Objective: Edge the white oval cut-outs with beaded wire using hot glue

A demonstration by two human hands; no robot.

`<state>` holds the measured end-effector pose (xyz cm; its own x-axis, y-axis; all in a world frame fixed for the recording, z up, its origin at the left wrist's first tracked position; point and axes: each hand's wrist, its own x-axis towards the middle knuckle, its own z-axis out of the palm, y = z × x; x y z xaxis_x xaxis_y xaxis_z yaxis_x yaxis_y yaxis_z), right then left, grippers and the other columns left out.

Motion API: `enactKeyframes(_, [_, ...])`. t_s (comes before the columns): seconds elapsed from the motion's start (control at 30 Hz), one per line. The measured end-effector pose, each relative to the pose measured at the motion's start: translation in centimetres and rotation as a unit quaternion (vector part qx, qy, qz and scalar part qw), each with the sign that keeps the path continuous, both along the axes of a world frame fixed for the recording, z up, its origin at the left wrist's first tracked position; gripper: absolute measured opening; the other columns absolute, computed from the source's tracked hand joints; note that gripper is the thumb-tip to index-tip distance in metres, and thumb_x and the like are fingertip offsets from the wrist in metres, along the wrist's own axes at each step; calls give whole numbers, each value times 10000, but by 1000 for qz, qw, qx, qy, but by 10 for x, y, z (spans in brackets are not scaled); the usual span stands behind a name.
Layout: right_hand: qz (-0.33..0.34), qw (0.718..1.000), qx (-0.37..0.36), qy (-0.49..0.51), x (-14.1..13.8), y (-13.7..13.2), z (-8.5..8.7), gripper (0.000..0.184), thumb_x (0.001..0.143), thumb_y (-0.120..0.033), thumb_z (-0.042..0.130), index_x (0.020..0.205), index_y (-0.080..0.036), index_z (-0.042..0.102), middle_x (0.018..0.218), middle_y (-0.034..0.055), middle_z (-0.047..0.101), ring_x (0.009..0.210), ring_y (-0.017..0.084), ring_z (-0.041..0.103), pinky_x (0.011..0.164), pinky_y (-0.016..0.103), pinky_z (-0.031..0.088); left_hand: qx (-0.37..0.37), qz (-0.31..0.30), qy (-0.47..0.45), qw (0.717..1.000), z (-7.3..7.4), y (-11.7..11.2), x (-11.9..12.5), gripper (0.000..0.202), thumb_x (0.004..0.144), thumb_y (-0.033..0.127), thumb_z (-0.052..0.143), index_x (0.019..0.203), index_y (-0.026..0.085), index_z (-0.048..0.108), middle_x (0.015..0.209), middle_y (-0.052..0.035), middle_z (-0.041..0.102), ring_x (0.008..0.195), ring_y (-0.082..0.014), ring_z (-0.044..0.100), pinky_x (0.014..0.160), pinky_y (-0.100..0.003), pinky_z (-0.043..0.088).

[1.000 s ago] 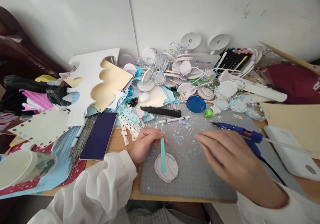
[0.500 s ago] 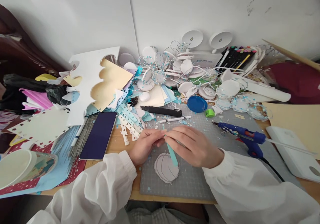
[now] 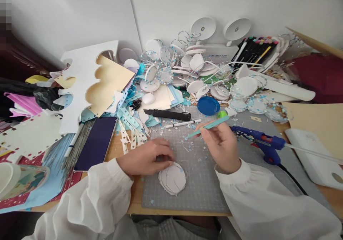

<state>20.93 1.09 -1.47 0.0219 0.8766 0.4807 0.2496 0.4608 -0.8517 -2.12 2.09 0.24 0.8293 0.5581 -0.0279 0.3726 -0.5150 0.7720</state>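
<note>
A round white disc (image 3: pixel 173 181) with thin dark wire curved across it lies on the grey cutting mat (image 3: pixel 203 193). A tiny blue piece shows near its upper right edge. My left hand (image 3: pixel 151 156) is curled at the disc's upper left, thumb and forefinger closed at its rim. Held in my right hand (image 3: pixel 221 145) are teal tweezers (image 3: pixel 214 122), pinched between thumb and fingers. Their tip points down left at small blue and white confetti pieces (image 3: pixel 190 145) scattered on the mat.
A blue glue gun (image 3: pixel 258 138) lies right of my right hand. Behind are a black utility knife (image 3: pixel 168 114), a white pen (image 3: pixel 183 123), a blue lid (image 3: pixel 208 106) and piled white discs. On the left are a phone (image 3: pixel 96 143) and cut paper (image 3: pixel 107 82).
My hands have parted. The right one moved up and right with the tweezers, which now point left at the confetti. The left lowered to the disc's rim. The view shifted slightly.
</note>
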Motion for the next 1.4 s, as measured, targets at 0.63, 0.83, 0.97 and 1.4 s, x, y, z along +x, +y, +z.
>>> enactKeyframes(0.63, [96,991,-20,85,-8,-12,15,31,896,-194,572,899,-215,596,784,19,678,653,155,644,597,305,572,-246,122,-153,949,0,-10,12,164,882,266,591,1004,160,565,882,-21,579,761,-113,531,679,-225,440])
enactKeyframes(0.83, [101,988,-34,116,-9,-16,14,94,901,-176,565,940,-251,607,829,32,664,712,176,649,635,342,564,-242,155,-204,936,-3,-10,13,211,848,231,651,1049,164,644,966,-55,658,842,-131,599,761,-232,484])
enactKeyframes(0.97, [84,990,-18,113,-8,-16,13,134,898,-152,558,937,-264,620,844,43,663,754,192,655,637,346,556,-244,169,-222,929,-5,-11,11,306,797,204,712,1095,175,644,946,-45,673,855,-129,625,782,-224,498])
enactKeyframes(1.4, [152,984,14,95,-7,-22,9,225,860,-50,545,985,-235,570,878,31,646,862,181,654,693,306,528,-305,189,-256,898,-2,-12,14,183,766,192,744,936,146,695,822,-32,687,729,-99,613,679,-189,496])
